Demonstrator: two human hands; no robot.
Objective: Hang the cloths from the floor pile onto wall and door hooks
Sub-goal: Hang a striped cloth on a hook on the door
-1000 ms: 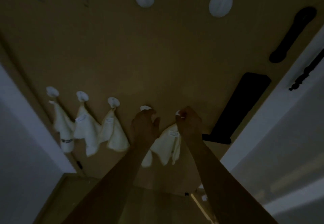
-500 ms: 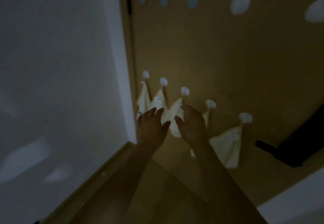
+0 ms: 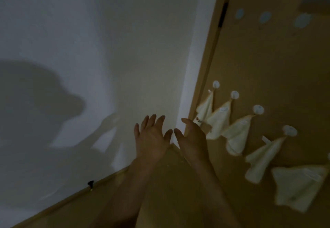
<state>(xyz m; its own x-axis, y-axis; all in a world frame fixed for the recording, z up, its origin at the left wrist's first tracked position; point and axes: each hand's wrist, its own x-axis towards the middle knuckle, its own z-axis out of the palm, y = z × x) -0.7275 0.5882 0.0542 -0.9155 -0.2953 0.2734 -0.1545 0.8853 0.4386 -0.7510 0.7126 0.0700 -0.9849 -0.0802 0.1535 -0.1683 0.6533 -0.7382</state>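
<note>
Change: since a second ago, both your hands have come off the last cloth and its hook, and your view has swung left, toward the white wall [image 3: 89, 40].
Fingers: your left hand [image 3: 151, 138] is spread, fingers [image 3: 150, 120] straight and apart, holding nothing; your right hand [image 3: 192, 138] is loosely extended beside it, equally empty.
Cloths: five cream cloths hang in a slanting row on the tan door [image 3: 267, 58], from the first cloth [image 3: 205, 107] near the frame to the nearest cloth [image 3: 300, 186] at lower right, each below a round white hook [image 3: 258, 109].
Pile: the floor pile is out of view.
Spare hooks: pale round hooks [image 3: 265, 17] sit higher up, bare.
Risk: dim light and a fast turn could send your arm brushing a hung cloth off its hook.
</note>
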